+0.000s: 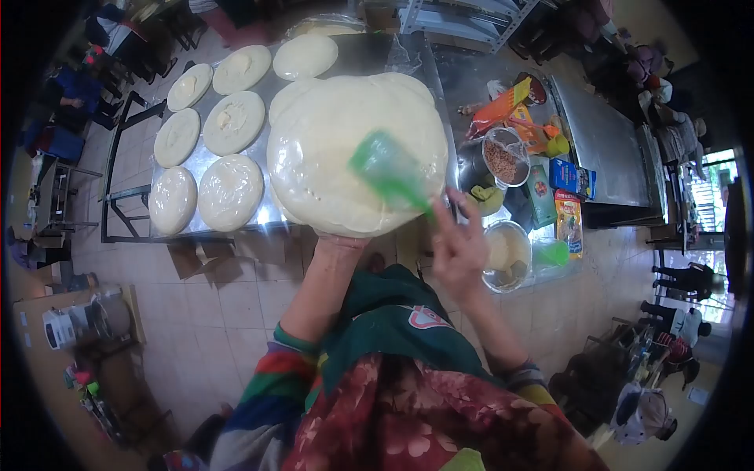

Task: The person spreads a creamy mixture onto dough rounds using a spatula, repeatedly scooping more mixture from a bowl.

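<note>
A large, glossy mass of pale dough (338, 173) fills the middle of the head view, its front edge close to me. My left hand (342, 240) goes in at that front edge; the dough hides its fingers, so I cannot see their shape. My right hand (459, 250) is closed around the handle of a green spatula (386, 166). Its wide blade, smeared by motion, lies over the right part of the dough; whether it touches is unclear. Several flat, round dough pieces (232, 191) lie to the left on the shiny metal table (271, 86).
At right, a metal pot (503, 161) holds brown crumbly filling, and a bowl (506, 255) holds pale material. Beside them are a blue packet (572, 179), a green box (542, 192) and an orange packet (499, 110). Other people stand around the room's edges.
</note>
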The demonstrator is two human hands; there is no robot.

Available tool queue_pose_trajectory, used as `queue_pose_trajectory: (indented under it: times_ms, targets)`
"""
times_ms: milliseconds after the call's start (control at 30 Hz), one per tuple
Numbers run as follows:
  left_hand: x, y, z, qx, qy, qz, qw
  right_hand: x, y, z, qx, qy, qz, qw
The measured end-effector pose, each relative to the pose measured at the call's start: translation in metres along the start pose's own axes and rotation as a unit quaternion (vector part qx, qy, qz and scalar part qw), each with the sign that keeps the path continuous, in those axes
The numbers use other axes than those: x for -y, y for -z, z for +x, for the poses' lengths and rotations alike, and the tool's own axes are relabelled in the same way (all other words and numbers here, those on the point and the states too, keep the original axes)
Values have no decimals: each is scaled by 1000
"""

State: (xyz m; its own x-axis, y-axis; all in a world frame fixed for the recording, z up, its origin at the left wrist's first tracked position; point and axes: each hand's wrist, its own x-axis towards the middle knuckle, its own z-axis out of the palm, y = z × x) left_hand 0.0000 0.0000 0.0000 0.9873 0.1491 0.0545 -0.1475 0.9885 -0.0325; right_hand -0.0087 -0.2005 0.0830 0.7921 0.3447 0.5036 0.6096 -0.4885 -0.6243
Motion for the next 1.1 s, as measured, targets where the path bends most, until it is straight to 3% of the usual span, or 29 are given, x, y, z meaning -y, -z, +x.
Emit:
queue_pose_trajectory:
  times_ms: [67,133,200,267,367,467,567,667,700,800,867,933,1033,1100]
  targets:
    - [-1,3,0,-58,-88,88,991,-8,-12,-25,-18,19,-50,998]
    - [16,-39,0,131,11,-107,986,-8,-9,-49,-20,-10,-53,998]
    - [9,-26,0,164,5,-47,985,-12,3,-73,18,-46,-41,998]
    - [6,-17,0,171,-10,-54,984,-19,16,-77,36,-98,-8,994]
    - [7,-1,-1,74,-28,-72,994,-16,25,-60,12,-244,119,962]
    - [7,-1,-3,97,-9,-13,995,10,7,-40,78,-119,94,985]
    - [6,-4,-9,134,-1,54,989,44,-1,-38,195,-76,193,959]
    - [4,-3,-7,153,-6,106,983,20,7,-11,74,-111,142,981]
    - [4,-4,-8,156,-8,115,981,11,13,-1,56,-173,128,975]
    - [4,-1,-6,143,-11,82,986,8,4,-5,131,-66,90,985]
    - [1,-2,-4,132,-12,59,989,39,8,-11,228,-44,127,964]
    - [-2,-4,-5,127,-10,51,991,40,12,-4,231,-60,163,957]
    - [0,-2,-6,123,-8,43,991,5,18,20,98,-155,124,975]
    - [0,-3,-5,122,-7,37,992,10,10,9,144,-93,137,976]
